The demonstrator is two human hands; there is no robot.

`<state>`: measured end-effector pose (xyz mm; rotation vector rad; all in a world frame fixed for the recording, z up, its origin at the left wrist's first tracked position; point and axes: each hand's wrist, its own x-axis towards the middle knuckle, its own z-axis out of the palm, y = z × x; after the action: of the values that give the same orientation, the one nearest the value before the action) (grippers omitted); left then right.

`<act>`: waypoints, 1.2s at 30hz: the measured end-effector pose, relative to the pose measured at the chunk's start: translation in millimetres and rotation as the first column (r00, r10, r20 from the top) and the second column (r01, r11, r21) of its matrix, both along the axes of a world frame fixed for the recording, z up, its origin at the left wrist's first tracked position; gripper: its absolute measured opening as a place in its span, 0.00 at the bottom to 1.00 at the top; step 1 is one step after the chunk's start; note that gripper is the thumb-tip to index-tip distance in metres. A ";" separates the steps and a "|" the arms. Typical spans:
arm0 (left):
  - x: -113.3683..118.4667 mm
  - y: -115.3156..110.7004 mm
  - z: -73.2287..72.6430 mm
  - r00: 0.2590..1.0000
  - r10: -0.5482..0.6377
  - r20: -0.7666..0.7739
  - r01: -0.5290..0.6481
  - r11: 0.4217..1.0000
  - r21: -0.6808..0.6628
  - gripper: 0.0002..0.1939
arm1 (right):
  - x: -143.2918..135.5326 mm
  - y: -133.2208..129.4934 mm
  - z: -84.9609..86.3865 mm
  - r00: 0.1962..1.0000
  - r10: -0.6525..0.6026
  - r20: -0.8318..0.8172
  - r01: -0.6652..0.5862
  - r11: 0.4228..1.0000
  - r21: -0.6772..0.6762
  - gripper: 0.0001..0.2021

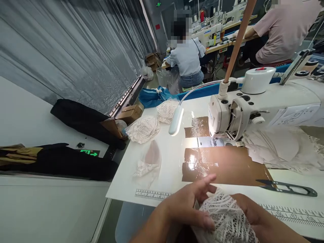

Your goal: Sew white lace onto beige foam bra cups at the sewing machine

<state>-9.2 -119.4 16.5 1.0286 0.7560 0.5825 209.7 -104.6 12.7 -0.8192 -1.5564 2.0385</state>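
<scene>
A piece of white lace fabric (227,216) is bunched between my two hands at the front edge of the table. My left hand (186,204) holds its left side, thumb across the front and fingers loosely curled behind. Around the right side of the lace sits my right hand (249,207), its fingers mostly hidden by the fabric. Black thread snips (291,188) lie on the table beyond my right hand. Ahead stands a white sewing machine (222,114), its needle area lit. Pale cut fabric pieces (280,145) are heaped under the machine's arm.
Two lace stacks (144,129) rest at the table's far left, with a sheer lace-trimmed piece (149,162) nearer. Brown tape (215,163) covers the surface before the needle. A lamp (176,120) hangs over the table. Two people sit at machines farther back.
</scene>
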 end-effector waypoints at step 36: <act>36.7 1.0 -2.5 0.888 0.423 0.181 -0.364 0.887 -0.285 0.21 | -34.2 20.6 -18.1 0.859 -0.511 0.030 0.511 0.853 -0.103 0.17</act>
<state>27.5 -118.4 14.0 0.5604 0.8062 0.9250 175.5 -84.1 -5.3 -1.1357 -1.0765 1.7289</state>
